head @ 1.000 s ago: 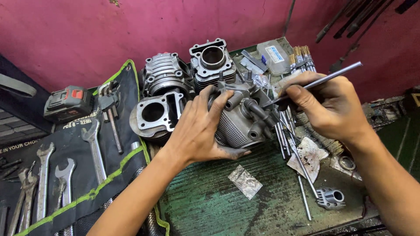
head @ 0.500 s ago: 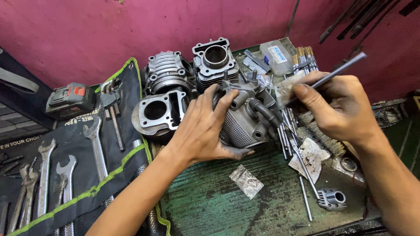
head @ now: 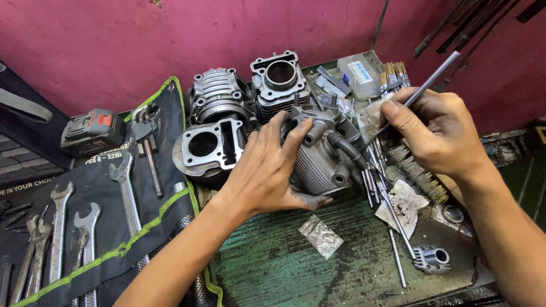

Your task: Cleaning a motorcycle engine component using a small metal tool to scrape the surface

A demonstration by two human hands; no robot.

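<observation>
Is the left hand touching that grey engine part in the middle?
Touching. The head view shows the left hand spread over the grey cylinder head, with fingers draped on top and the thumb pressed against its lower edge.

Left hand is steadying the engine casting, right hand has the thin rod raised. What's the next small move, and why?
Probably lower the rod tip toward the grey casting. The right hand pinches the rod with its lower end just beside the casting's upper right side, while the left hand lies flat on the casting, bracing it on the green bench.
</observation>
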